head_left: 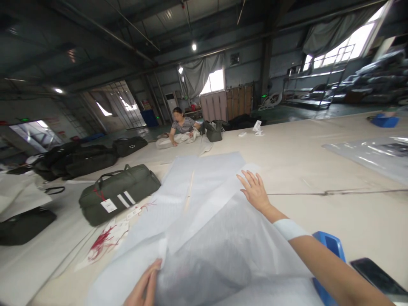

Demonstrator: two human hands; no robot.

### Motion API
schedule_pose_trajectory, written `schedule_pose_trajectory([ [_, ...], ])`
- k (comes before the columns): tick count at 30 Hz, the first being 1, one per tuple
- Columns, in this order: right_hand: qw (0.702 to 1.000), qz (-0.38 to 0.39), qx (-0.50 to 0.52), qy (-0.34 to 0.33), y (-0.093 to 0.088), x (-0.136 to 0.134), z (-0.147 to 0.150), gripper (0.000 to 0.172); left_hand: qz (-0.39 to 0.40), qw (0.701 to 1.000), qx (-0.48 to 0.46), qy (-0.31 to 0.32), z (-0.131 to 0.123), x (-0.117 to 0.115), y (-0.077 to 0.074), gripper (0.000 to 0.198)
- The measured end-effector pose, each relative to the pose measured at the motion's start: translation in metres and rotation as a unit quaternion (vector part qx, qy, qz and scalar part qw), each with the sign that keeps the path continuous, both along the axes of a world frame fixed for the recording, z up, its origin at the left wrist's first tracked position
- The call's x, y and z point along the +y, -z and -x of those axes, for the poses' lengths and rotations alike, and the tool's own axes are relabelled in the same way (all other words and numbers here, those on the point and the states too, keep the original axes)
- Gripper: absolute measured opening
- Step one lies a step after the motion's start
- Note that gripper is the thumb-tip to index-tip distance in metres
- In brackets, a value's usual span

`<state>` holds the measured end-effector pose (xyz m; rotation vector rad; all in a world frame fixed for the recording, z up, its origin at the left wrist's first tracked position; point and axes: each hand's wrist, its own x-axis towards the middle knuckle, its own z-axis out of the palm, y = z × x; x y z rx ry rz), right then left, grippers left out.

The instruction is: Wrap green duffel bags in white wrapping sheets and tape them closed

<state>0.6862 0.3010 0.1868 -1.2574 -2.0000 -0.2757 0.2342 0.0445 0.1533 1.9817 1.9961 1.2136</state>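
Note:
A large translucent whitish sheet [223, 238] spreads over the near middle of the table, its near part raised and wrinkled. My left hand [146, 282] is at the bottom, fingers together at the sheet's folded edge, pinching it. Farther up and to the right, my right hand [254, 190] has its fingers spread on or just above the sheet's far right edge. A dark green duffel bag [140, 182] with two white stripes and a white tag [109, 205] lies left of the sheet. Tags with red strings [102, 244] are in front of the bag.
Beside my right forearm are a blue holder [330, 244] and a dark phone-like object [379, 276]. Dark bags [86, 159] are piled at the left. Across the table a person [183, 125] handles pale material. A blue box [385, 120] stands at the far right.

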Motion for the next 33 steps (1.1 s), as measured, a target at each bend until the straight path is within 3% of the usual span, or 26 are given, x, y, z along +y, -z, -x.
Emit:
schedule_pose_trajectory([
  [5, 0.996, 0.005, -0.057, -0.068, -0.022, 0.018, 0.003, 0.044, -0.012, 1.0, 0.003, -0.007, -0.004, -0.002, -0.005, 0.031],
  [10, 0.994, 0.003, -0.053, -0.093, -0.033, -0.019, -0.022, 0.037, -0.015, 1.0, 0.007, -0.017, -0.001, -0.004, -0.011, 0.029],
  [13, 0.992, 0.008, -0.077, -0.103, -0.027, -0.058, -0.033, 0.035, -0.034, 0.999, 0.004, -0.019, 0.003, -0.005, -0.015, 0.028],
  [17, 0.989, -0.011, -0.1, -0.105, -0.004, -0.092, -0.038, 0.033, -0.052, 0.999, 0.012, 0.006, 0.006, -0.008, -0.018, 0.026],
  [22, 0.987, -0.028, -0.112, -0.112, 0.015, -0.095, -0.035, 0.033, -0.048, 0.994, 0.09, 0.025, 0.007, -0.004, -0.023, 0.032],
  [26, 0.992, -0.024, -0.08, -0.096, 0.007, -0.089, -0.018, 0.027, -0.057, 0.99, 0.12, 0.05, 0.002, 0.007, -0.03, 0.025],
  [30, 0.992, 0.071, -0.013, -0.106, -0.008, -0.086, 0.01, 0.027, -0.071, 0.988, 0.117, 0.07, -0.001, 0.017, -0.034, 0.02],
  [33, 0.972, 0.188, 0.0, -0.144, -0.017, -0.082, 0.03, 0.042, -0.064, 0.989, 0.113, 0.069, 0.0, 0.018, -0.035, 0.02],
])
